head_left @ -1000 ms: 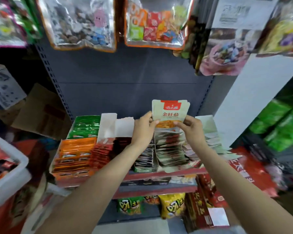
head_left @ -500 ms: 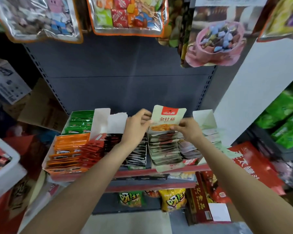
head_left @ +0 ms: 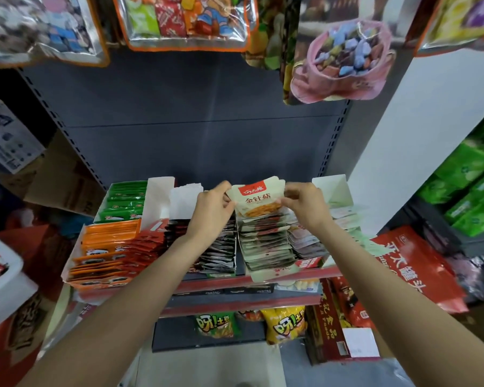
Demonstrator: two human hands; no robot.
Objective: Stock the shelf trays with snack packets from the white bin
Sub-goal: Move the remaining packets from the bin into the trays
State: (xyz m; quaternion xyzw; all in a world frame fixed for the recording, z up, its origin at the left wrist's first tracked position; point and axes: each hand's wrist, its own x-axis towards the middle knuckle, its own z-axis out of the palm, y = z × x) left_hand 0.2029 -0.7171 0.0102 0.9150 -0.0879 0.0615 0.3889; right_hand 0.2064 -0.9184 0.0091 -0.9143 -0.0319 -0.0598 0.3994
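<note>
Both hands are clamped on one cream snack packet (head_left: 259, 201), the left hand (head_left: 211, 212) pinching its left edge and the right hand (head_left: 305, 206) its right edge, holding it upright over the back end of the middle tray (head_left: 274, 272) on the shelf (head_left: 263, 277). The white bin (head_left: 3, 286) sits well apart at the left. If it goes in crooked or is pushed hard, the packed row could buckle and the front packets could spill over the shelf's front edge.
</note>
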